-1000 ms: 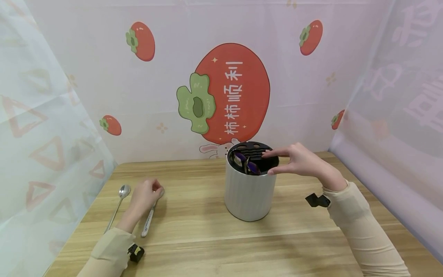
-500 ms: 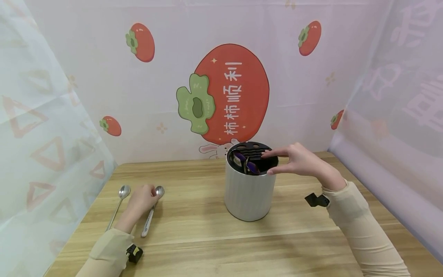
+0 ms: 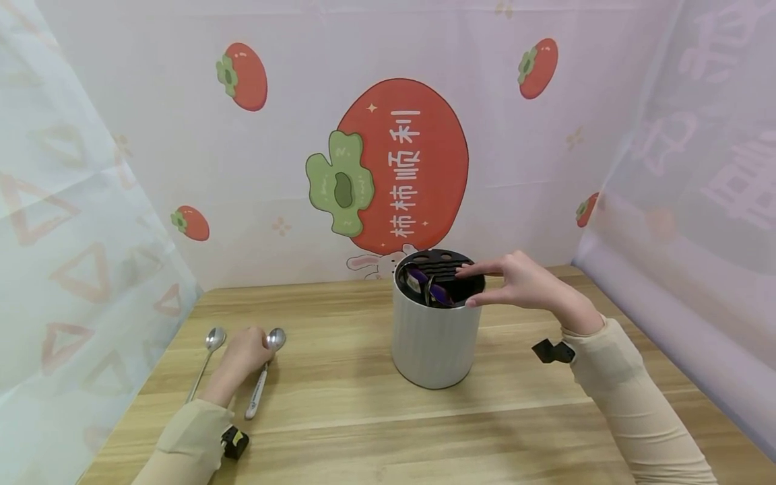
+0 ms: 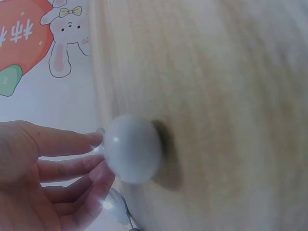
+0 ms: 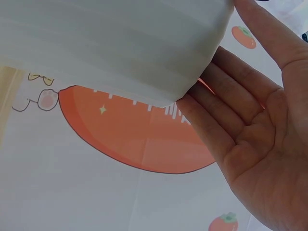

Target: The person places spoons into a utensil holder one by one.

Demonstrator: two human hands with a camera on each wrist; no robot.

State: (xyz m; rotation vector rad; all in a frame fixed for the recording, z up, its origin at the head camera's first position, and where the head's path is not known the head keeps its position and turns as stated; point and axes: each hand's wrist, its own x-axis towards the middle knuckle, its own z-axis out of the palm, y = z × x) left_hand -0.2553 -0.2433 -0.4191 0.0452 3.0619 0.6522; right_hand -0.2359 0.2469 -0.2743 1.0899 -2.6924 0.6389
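Note:
In the head view my left hand (image 3: 245, 353) pinches a spoon (image 3: 276, 339) just below its metal bowl. The spoon's pale printed handle points back toward me, and its rounded white end (image 4: 133, 149) looms close in the left wrist view. Left of that hand lies a second metal spoon (image 3: 215, 338), partly hidden by the wrist. My right hand (image 3: 526, 281) is spread at the right side of a white ribbed utensil holder (image 3: 434, 347), thumb at the front rim and straight fingers over the top. Two shiny purple oval heads (image 3: 439, 294) stand in the holder.
The holder has a black slotted top (image 3: 438, 263) with round holes and an open compartment beneath my right fingers. All stands on a wooden table (image 3: 339, 417). A printed cloth (image 3: 291, 135) closes off the back, and more cloth hangs at both sides.
My left hand has drawn slightly down along the spoon, from over its bowl to its neck, so the bowl now shows. My right hand and the holder have stayed put.

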